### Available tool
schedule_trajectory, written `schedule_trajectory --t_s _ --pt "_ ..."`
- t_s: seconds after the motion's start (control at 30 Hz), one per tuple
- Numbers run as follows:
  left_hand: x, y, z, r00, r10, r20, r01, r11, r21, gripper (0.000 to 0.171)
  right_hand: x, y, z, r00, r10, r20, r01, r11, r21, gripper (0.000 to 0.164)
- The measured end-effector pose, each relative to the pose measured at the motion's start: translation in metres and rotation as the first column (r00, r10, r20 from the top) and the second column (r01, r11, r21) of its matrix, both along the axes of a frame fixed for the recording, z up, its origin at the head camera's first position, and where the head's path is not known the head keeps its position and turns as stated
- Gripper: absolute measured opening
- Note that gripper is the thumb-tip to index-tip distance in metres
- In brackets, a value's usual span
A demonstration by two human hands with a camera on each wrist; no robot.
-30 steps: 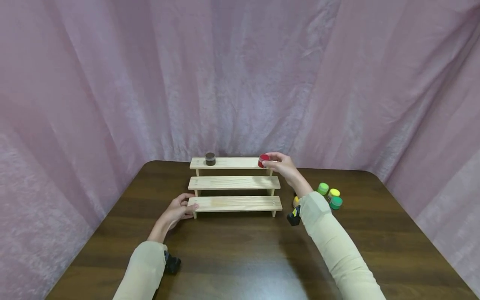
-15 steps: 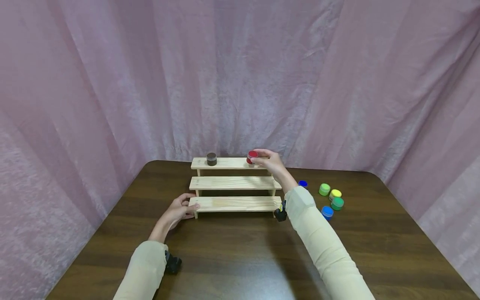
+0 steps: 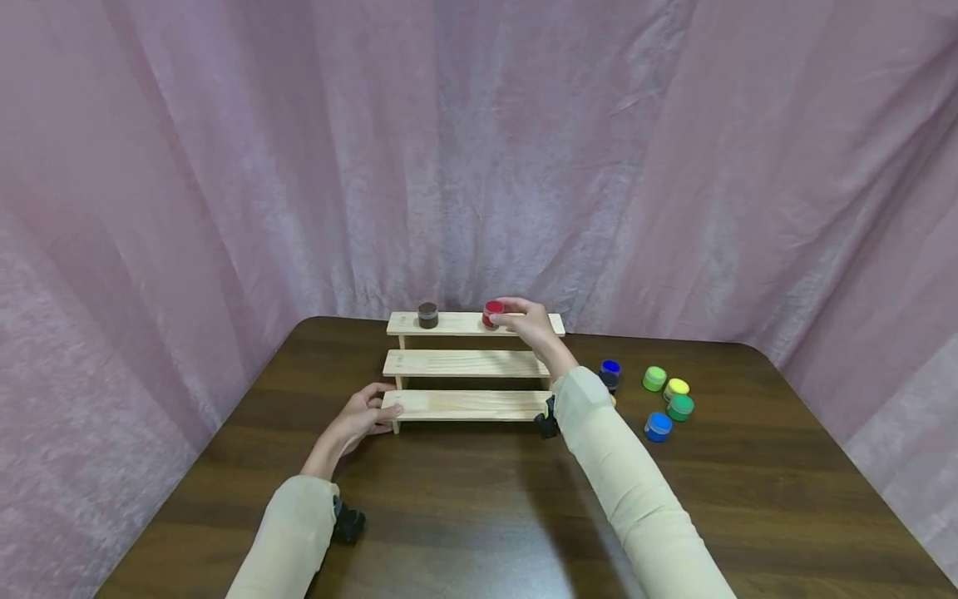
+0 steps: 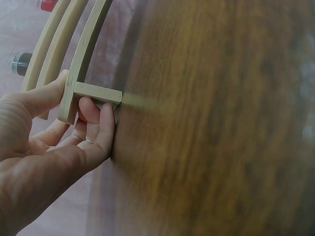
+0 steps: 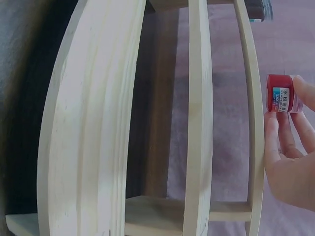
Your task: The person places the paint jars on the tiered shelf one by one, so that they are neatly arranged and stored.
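Note:
A three-tier wooden shelf [image 3: 467, 363] stands on the table. My left hand [image 3: 364, 414] grips the left end of its lowest board; in the left wrist view the thumb lies on the board and curled fingers sit beneath, beside the short leg [image 4: 98, 92]. At the top board, my right hand [image 3: 527, 320] pinches a small red paint jar [image 3: 492, 314] between thumb and fingers. The right wrist view shows the label on that red jar [image 5: 280, 94], close against the board's edge. A dark brown paint jar [image 3: 427, 315] stands on the top board to the left.
Right of the shelf, several paint jars stand on the brown table [image 3: 449, 499]: light green [image 3: 654, 379], yellow [image 3: 677, 388], green [image 3: 679, 408], blue [image 3: 659, 427] and dark blue [image 3: 609, 368]. The right sleeve partly covers others. A pink curtain [image 3: 479, 150] hangs behind.
My right hand has carried the red jar leftward along the top board, from its right end toward the middle. Blue jars have come into sight behind the forearm. The left hand keeps its grip.

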State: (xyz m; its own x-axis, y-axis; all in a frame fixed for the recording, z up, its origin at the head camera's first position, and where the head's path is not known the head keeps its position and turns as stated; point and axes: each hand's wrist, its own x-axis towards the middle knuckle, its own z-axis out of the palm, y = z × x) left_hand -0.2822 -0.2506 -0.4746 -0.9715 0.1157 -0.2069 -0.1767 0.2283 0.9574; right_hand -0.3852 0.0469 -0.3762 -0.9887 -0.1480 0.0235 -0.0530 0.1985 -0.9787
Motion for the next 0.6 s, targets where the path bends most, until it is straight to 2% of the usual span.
schedule_trajectory --t_s 0.33,0.6 --pt "0.003 -0.001 -0.001 1.0 0.008 0.005 -0.008 1.0 0.005 0.056 0.001 -0.011 -0.005 1.0 0.0 0.025 -0.001 0.999 0.05 0.046" --pt "0.001 -0.002 0.0 1.0 0.0 0.007 0.0 1.0 0.006 0.057 0.002 -0.012 -0.007 1.0 -0.007 -0.019 0.009 0.997 0.072 0.045"
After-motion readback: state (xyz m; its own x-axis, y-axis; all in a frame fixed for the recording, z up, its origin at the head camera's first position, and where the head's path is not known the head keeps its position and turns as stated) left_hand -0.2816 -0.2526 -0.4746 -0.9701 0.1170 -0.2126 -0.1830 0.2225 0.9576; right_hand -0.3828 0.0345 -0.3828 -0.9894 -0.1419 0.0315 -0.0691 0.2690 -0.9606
